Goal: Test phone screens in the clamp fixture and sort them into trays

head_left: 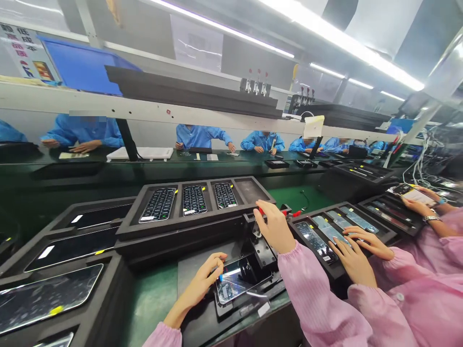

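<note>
A phone with a glossy screen (235, 282) lies tilted in view in a black clamping fixture (265, 253). My left hand (206, 274) is at the phone's left edge, fingers curled together. A small blue piece (220, 277) shows at its fingertips; what it belongs to is unclear. My right hand (274, 226) is up at the top of the fixture, its thumb and fingers around a red clamp handle (261, 211), mostly hidden by the hand. A white tab (264, 309) sticks out near the fixture's front edge.
Behind the fixture stands a black foam tray (125, 226) with several phone parts. More foam trays with phones (61, 299) are at left. On the right, a co-worker's hands (356, 255) reach over another tray (338, 274). People in blue sit across the line.
</note>
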A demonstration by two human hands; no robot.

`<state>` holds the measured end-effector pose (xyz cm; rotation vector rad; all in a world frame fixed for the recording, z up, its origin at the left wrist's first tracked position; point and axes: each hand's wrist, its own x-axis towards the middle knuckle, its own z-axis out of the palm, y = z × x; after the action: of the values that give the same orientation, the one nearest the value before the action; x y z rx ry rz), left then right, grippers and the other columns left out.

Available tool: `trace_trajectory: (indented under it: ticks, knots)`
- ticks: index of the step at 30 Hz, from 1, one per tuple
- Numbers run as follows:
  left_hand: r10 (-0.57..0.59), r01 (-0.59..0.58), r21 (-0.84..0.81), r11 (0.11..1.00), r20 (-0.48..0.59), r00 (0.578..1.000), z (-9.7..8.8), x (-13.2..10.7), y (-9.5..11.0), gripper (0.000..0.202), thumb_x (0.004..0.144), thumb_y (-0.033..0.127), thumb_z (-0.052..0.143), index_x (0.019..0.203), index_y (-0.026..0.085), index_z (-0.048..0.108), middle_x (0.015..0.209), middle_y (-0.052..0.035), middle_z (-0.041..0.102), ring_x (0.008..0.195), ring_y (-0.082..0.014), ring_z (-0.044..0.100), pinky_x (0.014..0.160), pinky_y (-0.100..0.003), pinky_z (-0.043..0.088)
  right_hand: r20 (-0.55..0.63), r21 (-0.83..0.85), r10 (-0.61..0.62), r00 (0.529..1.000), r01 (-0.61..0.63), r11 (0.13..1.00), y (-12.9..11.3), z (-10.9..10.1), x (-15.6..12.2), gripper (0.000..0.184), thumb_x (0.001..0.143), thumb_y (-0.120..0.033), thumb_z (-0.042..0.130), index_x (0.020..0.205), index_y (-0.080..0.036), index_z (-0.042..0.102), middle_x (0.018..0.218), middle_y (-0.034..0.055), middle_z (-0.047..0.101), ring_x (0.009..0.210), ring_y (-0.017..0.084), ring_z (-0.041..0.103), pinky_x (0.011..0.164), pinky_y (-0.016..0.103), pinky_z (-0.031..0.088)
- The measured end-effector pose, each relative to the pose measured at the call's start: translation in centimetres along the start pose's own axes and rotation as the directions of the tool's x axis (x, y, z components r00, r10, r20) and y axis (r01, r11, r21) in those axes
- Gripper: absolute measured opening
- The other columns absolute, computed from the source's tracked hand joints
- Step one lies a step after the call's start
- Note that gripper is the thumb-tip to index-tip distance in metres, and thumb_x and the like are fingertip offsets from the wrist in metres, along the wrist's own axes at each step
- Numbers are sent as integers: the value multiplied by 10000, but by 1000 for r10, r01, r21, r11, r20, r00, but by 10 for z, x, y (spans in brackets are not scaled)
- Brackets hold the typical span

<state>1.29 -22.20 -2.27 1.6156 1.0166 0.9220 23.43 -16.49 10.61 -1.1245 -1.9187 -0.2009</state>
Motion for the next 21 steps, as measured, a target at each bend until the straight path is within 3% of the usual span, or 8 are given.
trace_trajectory:
  ticks: [3,5,7,10,12,15,18,21]
  knots:
    - [-8,7,-27,1000,-22,1000,2,1,-1,275,849,444,424,748,222,550,1244,-55,507,1150,-222,459,976,-314,335,-106,16,17,994,-15,1000,-3,-13,-17,244,894,-256,435,1029,-134,598,996,90,623,954,184,574,863,342,478]
    - [-10,8,-38,999,-37,999,3,1,-1,276,846,444,431,735,220,548,1239,-56,517,1145,-226,462,974,-316,336,-200,32,45,979,-39,999,-6,-20,-41,210,884,-220,455,1025,-149,594,907,67,640,859,162,597,814,322,488]
    - [-14,11,-47,999,-53,998,4,1,-2,258,847,425,438,742,219,551,1236,-59,524,1142,-228,466,976,-323,334,-220,14,54,974,-52,999,-7,-19,-71,200,879,-188,456,1025,-157,588,882,58,646,822,156,600,850,350,463]
    - [-25,20,-71,997,-68,997,4,1,-4,182,836,362,460,893,230,571,1240,-63,523,1147,-223,467,982,-338,335,-50,-117,63,997,-69,991,-4,-4,-107,270,886,-235,452,1133,-169,538,1010,71,632,936,204,578,998,533,286]
    - [-32,26,-92,995,-67,997,4,0,-6,265,805,292,481,1060,244,536,1249,-60,514,1144,-213,474,976,-343,350,97,-187,88,991,-69,980,1,6,-117,371,894,-298,440,1244,-174,451,1108,84,596,1058,248,522,1003,629,173]
    - [-38,30,-108,994,-72,997,4,0,-10,432,732,199,505,1162,246,495,1254,-51,507,1133,-207,483,977,-347,356,161,-175,115,980,-86,981,3,11,-118,427,906,-330,396,1307,-185,371,1165,89,564,1137,259,462,992,652,160]
    - [-43,32,-109,994,-101,994,5,1,-16,471,684,157,522,1149,237,518,1248,-44,515,1136,-208,477,1009,-347,319,-13,-33,124,992,-124,992,2,8,-124,320,890,-253,392,1197,-223,478,1078,63,603,1046,239,530,1004,590,247]
    - [-60,44,-138,989,-115,992,5,2,-20,448,703,166,481,1144,234,519,1237,-42,527,1116,-209,498,987,-351,349,-210,134,178,961,-152,979,1,11,-150,259,841,-139,427,1021,-267,562,872,44,634,867,228,590,901,493,406]
